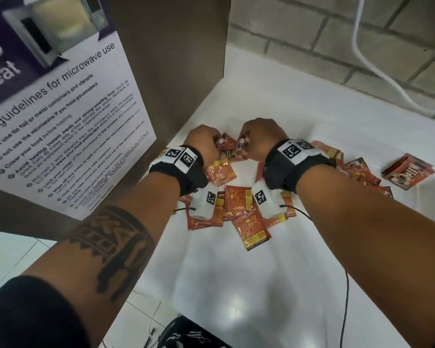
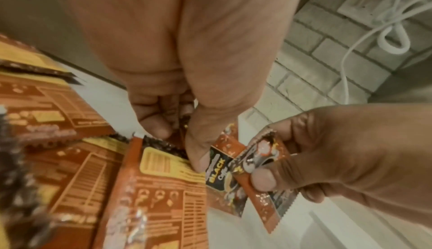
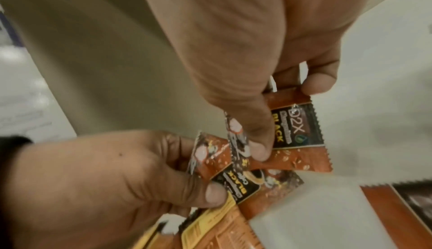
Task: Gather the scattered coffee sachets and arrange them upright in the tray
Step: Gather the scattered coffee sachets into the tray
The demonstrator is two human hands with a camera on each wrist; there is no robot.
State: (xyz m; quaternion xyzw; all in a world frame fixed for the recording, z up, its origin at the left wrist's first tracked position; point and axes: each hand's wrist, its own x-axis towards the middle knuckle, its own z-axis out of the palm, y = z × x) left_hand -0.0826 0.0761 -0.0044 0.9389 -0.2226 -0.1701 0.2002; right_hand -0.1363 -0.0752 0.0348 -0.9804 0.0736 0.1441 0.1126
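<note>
White tray (image 1: pixel 427 197): sits on the white counter (image 1: pixel 236 285), at the right.
Sachet stack (image 1: pixel 408 173): inside the tray, lying flat near its right side.
Scattered sachets (image 1: pixel 236 207): orange, loose on the counter left of the tray, a few overlapping the tray's left edge.
Left hand (image 1: pixel 204 141): left of the tray, above the pile; thumb and fingers pinch one sachet (image 3: pixel 217 162).
Right hand (image 1: pixel 261 136): between left hand and tray; thumb and fingers pinch another sachet (image 3: pixel 297 138), its edge touching the first.
</note>
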